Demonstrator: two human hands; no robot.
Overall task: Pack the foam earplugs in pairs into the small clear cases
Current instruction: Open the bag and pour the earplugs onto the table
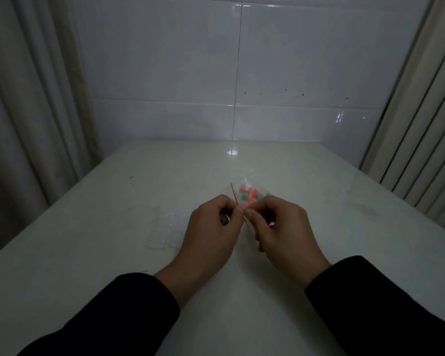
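White tiles back a pale table (306, 181) in dim light, with curtains hanging at both sides. Over the middle of the table we see two hands in dark sleeves meeting at a small clear bag (244, 191) edged with a red strip. Our view shows the left hand (213, 227) and the right hand (280, 227) each with fingers curled and clamped on the near edge of the bag, thumbs almost touching. Pink, orange and green earplugs (251, 194) sit bunched inside the bag, just beyond the fingertips. Left of the bag, near the left hand, faint clear cases (162, 227) lie on the table, too blurred for us to count.
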